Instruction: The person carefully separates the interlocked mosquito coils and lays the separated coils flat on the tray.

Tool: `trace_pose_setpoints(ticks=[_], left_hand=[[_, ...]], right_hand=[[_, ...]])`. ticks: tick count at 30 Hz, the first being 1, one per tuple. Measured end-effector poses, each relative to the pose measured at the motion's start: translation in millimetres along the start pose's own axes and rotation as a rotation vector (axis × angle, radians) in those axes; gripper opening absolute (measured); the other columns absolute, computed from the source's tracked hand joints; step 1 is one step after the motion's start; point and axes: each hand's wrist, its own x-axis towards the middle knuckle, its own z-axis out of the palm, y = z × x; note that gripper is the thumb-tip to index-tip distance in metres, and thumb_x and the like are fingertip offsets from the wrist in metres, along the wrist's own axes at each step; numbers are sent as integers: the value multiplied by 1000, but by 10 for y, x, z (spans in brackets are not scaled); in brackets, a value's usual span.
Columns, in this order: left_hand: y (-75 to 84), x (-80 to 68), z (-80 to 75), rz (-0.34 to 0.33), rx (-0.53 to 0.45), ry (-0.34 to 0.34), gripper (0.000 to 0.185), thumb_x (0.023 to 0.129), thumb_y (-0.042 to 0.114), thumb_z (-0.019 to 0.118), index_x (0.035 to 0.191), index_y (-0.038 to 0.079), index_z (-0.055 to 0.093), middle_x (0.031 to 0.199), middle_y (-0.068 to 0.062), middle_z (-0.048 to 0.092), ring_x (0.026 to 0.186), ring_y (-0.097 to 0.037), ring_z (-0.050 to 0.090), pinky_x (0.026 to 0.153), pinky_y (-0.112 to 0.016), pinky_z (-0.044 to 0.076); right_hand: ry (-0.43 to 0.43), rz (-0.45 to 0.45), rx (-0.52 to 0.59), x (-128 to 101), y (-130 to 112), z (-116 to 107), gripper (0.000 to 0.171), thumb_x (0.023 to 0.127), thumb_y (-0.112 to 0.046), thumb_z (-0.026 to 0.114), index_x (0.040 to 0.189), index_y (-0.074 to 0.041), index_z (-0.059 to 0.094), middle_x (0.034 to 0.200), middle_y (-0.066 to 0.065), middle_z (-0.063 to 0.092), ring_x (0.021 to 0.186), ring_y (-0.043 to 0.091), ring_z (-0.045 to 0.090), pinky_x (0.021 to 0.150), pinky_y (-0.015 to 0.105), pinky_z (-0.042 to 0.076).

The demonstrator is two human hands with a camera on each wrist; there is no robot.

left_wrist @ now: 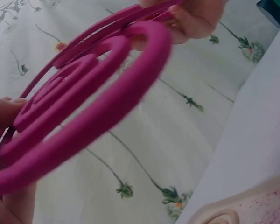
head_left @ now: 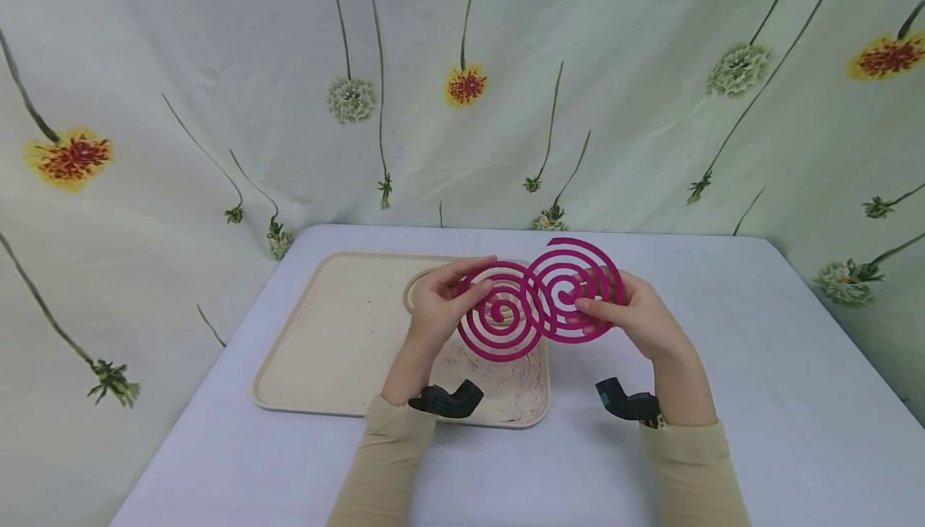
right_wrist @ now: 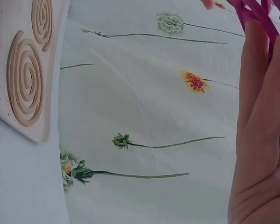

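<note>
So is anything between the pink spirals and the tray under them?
Nothing visible. The left hand and right hand hold the pink spiral coils in the air, partly over the beige tray.

Magenta spiral coils [head_left: 538,302]: matt, smooth, pressed material.
Beige rectangular tray [head_left: 325,342]: matt, stained pink.
Floral backdrop [head_left: 217,109]: soft cloth.

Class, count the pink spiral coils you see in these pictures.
2: one pink coil held by the left hand above the tray, the other pink coil in the right hand.
</note>
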Motion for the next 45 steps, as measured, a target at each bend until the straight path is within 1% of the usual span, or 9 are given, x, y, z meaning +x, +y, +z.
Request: trace_pose_setpoints(ticks=[7, 14, 16, 22, 28, 32, 36, 40, 45], left_hand=[[32, -7, -91, -92, 37, -170, 18, 87, -4, 62, 103, -11, 66, 100, -22, 66, 82, -16, 65, 74, -29, 56], [46, -14, -95, -144, 21, -257, 28, 86, -3, 65, 113, -9, 63, 102, -19, 66, 81, -16, 63, 71, -26, 55], [42, -15, -72, -158, 12, -192, 29, 85, -3, 66, 113, -8, 64, 102, -18, 67, 81, -15, 63, 72, -25, 55], [24, -5, 136, -138, -98, 188, 30, 82, -4, 68, 112, -8, 64, 102, -13, 68, 90, -15, 65, 80, -30, 53], [41, -13, 261, -26, -147, 290, 27, 83, -5, 66, 109, -10, 59, 103, -14, 63, 91, -19, 63, 82, -32, 53], [47, -15, 225, -92, -188, 193, 31, 85, -4, 65, 112, 0, 50, 105, -13, 58, 94, -21, 62, 81, -36, 53], [51, -22, 125, -180, -165, -43, 46, 87, -3, 63, 124, 12, 40, 116, -23, 54, 99, -29, 62, 81, -41, 53], [48, -32, 41, -168, -83, -267, 44, 85, -4, 64, 126, 4, 48, 122, -23, 52, 106, -36, 57, 82, -40, 53], [29, -33, 37, -98, -41, -317, 36, 83, -6, 65, 118, -4, 56, 119, -13, 56, 104, -37, 56, 80, -34, 54]], right_hand=[[-247, 56, -76, 1, -3, -58, 29, 89, -12, 62, 103, 13, 58, 85, 15, 68, 76, 25, 68, 74, 32, 55], [-121, -12, -56, 43, 32, -5, 29, 91, -12, 59, 107, 13, 58, 88, 15, 69, 78, 23, 69, 75, 31, 55], [-66, -35, -28, 51, 37, 29, 31, 92, -12, 58, 110, 13, 57, 91, 10, 70, 82, 22, 69, 76, 30, 55], [151, -62, 164, 60, 25, 181, 31, 92, -11, 60, 117, 5, 54, 102, -1, 66, 94, 15, 65, 82, 27, 53], [107, -54, 158, 40, 18, 174, 34, 86, -4, 64, 117, 5, 54, 105, -1, 64, 98, 18, 61, 80, 31, 54], [71, -37, 88, 11, 0, 66, 33, 89, -8, 63, 118, 5, 54, 102, -2, 65, 93, 17, 63, 78, 30, 54], [-7, -24, 40, -24, -4, -60, 32, 89, -8, 63, 117, 5, 54, 95, 1, 67, 83, 17, 66, 75, 29, 55], [-195, -29, -46, -43, 21, -161, 33, 86, -4, 64, 115, 9, 55, 92, 8, 67, 77, 23, 67, 71, 34, 57], [-379, 7, -114, -32, 32, -186, 28, 87, -5, 64, 110, 10, 59, 89, 14, 67, 74, 27, 67, 68, 36, 57]])
